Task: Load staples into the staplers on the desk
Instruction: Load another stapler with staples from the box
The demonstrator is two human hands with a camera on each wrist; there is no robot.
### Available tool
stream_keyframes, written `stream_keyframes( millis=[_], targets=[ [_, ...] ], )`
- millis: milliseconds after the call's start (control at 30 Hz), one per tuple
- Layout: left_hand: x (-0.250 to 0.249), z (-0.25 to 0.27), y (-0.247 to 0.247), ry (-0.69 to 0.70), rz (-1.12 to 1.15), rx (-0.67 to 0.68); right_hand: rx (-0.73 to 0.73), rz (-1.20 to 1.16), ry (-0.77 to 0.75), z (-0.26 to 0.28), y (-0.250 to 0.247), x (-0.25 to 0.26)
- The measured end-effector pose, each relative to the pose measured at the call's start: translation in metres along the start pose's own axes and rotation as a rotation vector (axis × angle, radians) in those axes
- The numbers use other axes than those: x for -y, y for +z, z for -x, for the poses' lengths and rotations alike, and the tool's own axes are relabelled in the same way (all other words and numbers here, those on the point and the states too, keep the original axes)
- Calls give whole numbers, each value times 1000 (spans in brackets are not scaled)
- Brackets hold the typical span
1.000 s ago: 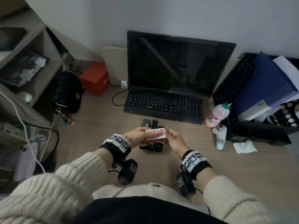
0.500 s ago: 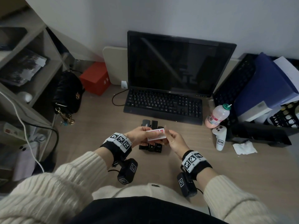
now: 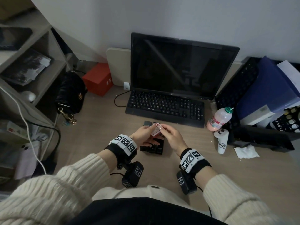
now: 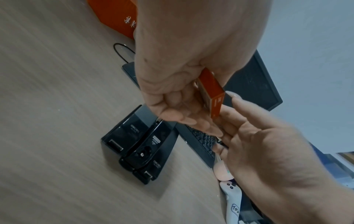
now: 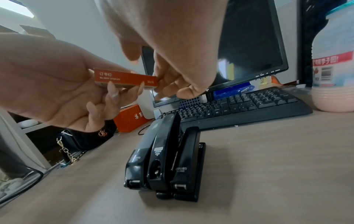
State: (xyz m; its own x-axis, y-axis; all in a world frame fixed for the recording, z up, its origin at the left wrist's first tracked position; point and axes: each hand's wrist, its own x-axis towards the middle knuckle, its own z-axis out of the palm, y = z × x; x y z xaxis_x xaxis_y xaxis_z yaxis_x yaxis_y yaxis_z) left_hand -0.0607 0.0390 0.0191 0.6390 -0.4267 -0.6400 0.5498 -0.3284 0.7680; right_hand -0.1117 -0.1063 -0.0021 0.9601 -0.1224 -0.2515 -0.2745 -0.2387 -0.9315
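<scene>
- One small orange staple box [image 5: 125, 79] was held above the staplers [image 5: 164, 157], pinched at one end by the left hand [image 3: 142, 135] and at the other by the right hand [image 3: 172, 137].
- Compared with a second earlier, the box had been tilted upward.
- Three black staplers were counted, side by side, just before the keyboard [image 3: 165, 108].

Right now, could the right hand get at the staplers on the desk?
Probably yes. The staplers sit just below the right hand with nothing between them, but its fingers are pinching the end of the staple box, which the left hand also holds.
</scene>
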Motion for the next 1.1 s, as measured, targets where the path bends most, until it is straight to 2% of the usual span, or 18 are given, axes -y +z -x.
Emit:
stream_keyframes(
  millis=[133,233,367,567,700,800,933,1100],
  targets=[
    [-4,2,4,-25,22,-17,63,41,17,-1,-7,1],
    [-7,2,6,-62,3,16,118,161,30,2,-11,2],
    [-6,1,11,-79,-62,97,43,264,37,0,-10,-6],
    [-1,-1,11,-82,-79,128,-28,384,34,0,-17,-10],
    [2,-4,3,-75,-39,37,-156,399,76,-3,-32,-19],
    [5,-10,-6,-68,-16,-54,-194,425,125,-5,-40,-33],
    [13,-15,-17,-89,26,-114,-187,482,229,-5,-42,-55],
    [18,-18,-25,-115,63,-146,-116,604,279,-7,-37,-74]
  ],
)
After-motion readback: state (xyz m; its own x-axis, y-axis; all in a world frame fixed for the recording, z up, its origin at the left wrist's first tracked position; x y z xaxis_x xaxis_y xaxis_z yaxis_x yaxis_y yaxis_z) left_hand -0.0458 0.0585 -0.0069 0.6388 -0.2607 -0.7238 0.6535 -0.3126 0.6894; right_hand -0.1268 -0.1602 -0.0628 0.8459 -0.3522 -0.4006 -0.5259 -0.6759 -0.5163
